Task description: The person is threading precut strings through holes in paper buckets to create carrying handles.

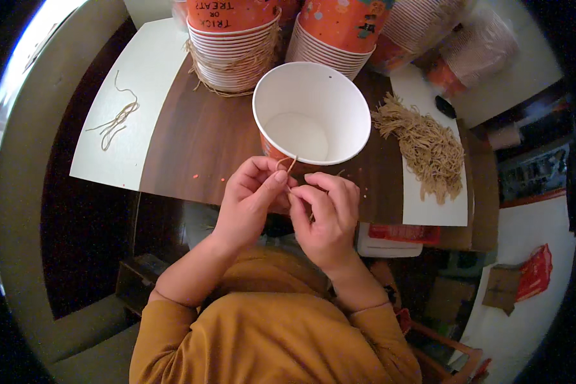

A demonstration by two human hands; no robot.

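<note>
A paper bucket [320,105], white inside and orange outside, stands tilted toward me near the table's front edge. A small dark hole shows below its far rim. Tan twine [292,166] rises in a short end and a loop at the near rim. My left hand [244,203] pinches this twine between thumb and forefinger. Close beside it, my right hand [326,217] has its thumb and forefinger together on the twine's lower part; its other fingers are curled. Whether the twine passes through the bucket's near wall is hidden by my fingers.
Nested orange-and-white buckets [233,57] with twine around them stand behind, beside another stack [333,45]. A twine bundle [432,150] lies on the right white board, near a black oval object [445,107]. Loose twine strands [120,118] lie left. Bagged buckets [477,51] sit far right.
</note>
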